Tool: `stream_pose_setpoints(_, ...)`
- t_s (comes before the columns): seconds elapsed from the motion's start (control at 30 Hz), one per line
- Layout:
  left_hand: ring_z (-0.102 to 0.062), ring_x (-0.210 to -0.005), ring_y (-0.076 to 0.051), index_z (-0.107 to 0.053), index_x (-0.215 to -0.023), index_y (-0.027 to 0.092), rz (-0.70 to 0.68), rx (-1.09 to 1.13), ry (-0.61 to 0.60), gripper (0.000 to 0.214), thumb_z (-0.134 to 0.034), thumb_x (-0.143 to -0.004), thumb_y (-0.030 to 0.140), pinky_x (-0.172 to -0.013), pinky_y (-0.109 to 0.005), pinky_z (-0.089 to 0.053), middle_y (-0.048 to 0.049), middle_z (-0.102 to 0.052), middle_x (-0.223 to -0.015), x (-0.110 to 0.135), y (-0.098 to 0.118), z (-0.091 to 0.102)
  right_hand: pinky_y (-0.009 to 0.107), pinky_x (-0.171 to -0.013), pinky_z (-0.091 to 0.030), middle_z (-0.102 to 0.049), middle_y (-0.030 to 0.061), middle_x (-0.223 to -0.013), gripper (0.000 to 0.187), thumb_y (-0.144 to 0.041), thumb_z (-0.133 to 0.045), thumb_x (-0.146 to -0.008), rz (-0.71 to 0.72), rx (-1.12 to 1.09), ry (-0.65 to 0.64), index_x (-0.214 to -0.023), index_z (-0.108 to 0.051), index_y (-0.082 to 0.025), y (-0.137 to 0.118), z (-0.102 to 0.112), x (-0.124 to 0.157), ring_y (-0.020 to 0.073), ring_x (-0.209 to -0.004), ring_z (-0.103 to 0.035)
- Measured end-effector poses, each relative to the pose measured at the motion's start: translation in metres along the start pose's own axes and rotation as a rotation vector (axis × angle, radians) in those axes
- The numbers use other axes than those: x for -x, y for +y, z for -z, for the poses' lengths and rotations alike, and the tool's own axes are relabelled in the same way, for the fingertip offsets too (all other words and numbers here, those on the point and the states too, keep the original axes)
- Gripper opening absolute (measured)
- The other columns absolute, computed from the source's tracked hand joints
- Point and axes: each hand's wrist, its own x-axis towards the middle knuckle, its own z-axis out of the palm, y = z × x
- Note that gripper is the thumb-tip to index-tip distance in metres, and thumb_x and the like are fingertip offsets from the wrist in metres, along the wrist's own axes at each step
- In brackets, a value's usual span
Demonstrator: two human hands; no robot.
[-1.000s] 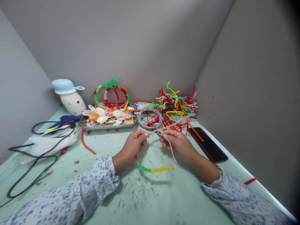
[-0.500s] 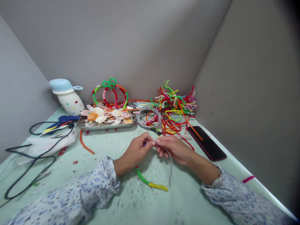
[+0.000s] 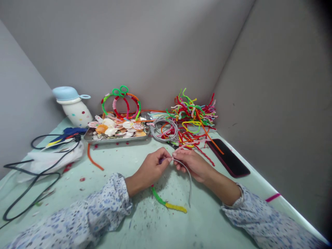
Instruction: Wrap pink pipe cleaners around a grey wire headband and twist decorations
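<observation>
Wire (image 3: 190, 181), grey, pinched at the meeting point of the 2 hands, around mid-table; its bare end arcs out from the right fingertips, bending down toward the near side. Green-and-yellow wrapped length (image 3: 164, 203) emerges below the left hand; its join to the wire is hidden in the grip. Pink pipe cleaner (image 3: 192, 144) runs from the right fingertips up and to the right, toward the loose strands.

Edges and room: speckled green tablecloth (image 3: 204, 228) stretches between the 2 forearms, giving room on the near side. A narrower strip of cloth separates the left hand from the metal tray (image 3: 118, 140) of shells (image 3: 110, 130). Far side tighter: black-handled tool (image 3: 172, 145) just beyond the fingertips, partly hidden; behind it, wire coil (image 3: 152, 133) and pipe-cleaner pile (image 3: 193, 111). Right: phone (image 3: 232, 162), near the slanting table edge, 1 orange strand crossing its upper end. Magenta strip (image 3: 273, 197) lies at that same edge, beyond the right wrist.

Pose: left hand (image 3: 153, 167), back upward, thumb and index pinching at the join. Right hand (image 3: 195, 165), thumb on top, other fingers curled beneath, pinching wire and pink strand. Fingertips of both nearly touching. Forearms enter from the 2 lower corners, converging.
</observation>
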Motion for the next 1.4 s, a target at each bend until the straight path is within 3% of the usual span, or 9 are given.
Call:
stream_pose_setpoints(0.47,-0.047,-0.065,-0.012,-0.054,-0.077,0.017,0.071,0.097,-0.005,0.012,-0.05,-0.084,0.025,-0.063,-0.024,-0.036,0.0032,-0.053,-0.069,-0.004,0.001,0.0,0.019,-0.045,-0.036,-0.058,-0.0018,-0.06,0.023,-0.036,-0.069,-0.073,0.148,0.105,0.093,-0.072,-0.062,-0.015,0.008,-0.003,-0.001,0.0076,-0.05,-0.051)
stream_pose_setpoints(0.87,-0.04,-0.056,-0.01,-0.055,-0.073,0.016,0.144,0.175,0.006,0.014,-0.055,-0.08,0.028,-0.053,-0.021,-0.03,0.0047,-0.048,-0.062,-0.007,-0.002,-0.001,0.023,-0.051,-0.038,-0.058,-0.0027,-0.057,0.022,-0.039,-0.062,-0.079,0.258,0.327,0.12,-0.077,-0.064,-0.017,0.008,-0.002,0.002,0.0105,-0.051,-0.049)
stream_pose_setpoints(1.1,-0.041,-0.055,-0.01,-0.065,-0.08,0.013,0.179,0.24,-0.017,0.017,-0.056,-0.079,0.027,-0.054,-0.022,-0.031,0.0024,-0.055,-0.064,-0.008,0.002,-0.001,0.025,-0.053,-0.04,-0.059,-0.0022,-0.059,0.021,-0.039,-0.063,-0.079,0.312,0.398,0.148,-0.078,-0.066,-0.018,0.007,-0.002,0.003,0.012,-0.055,-0.05)
stream_pose_setpoints(1.27,-0.032,-0.047,-0.008,-0.066,-0.076,0.014,0.226,0.225,0.008,0.02,-0.057,-0.079,0.031,-0.047,-0.021,-0.025,0.005,-0.047,-0.054,-0.009,0.002,-0.002,0.025,-0.053,-0.042,-0.057,-0.0029,-0.058,0.018,-0.038,-0.064,-0.077,0.344,0.388,0.186,-0.074,-0.065,-0.02,0.006,-0.005,0.004,0.0122,-0.054,-0.05)
stream_pose_setpoints(1.4,-0.033,-0.048,-0.008,-0.068,-0.077,0.014,0.219,0.213,0.009,0.019,-0.057,-0.079,0.03,-0.047,-0.021,-0.026,0.0045,-0.048,-0.053,-0.009,0.0,-0.001,0.025,-0.054,-0.041,-0.057,-0.0026,-0.058,0.02,-0.04,-0.065,-0.077,0.338,0.382,0.168,-0.076,-0.065,-0.02,0.006,-0.005,0.004,0.0128,-0.054,-0.05)
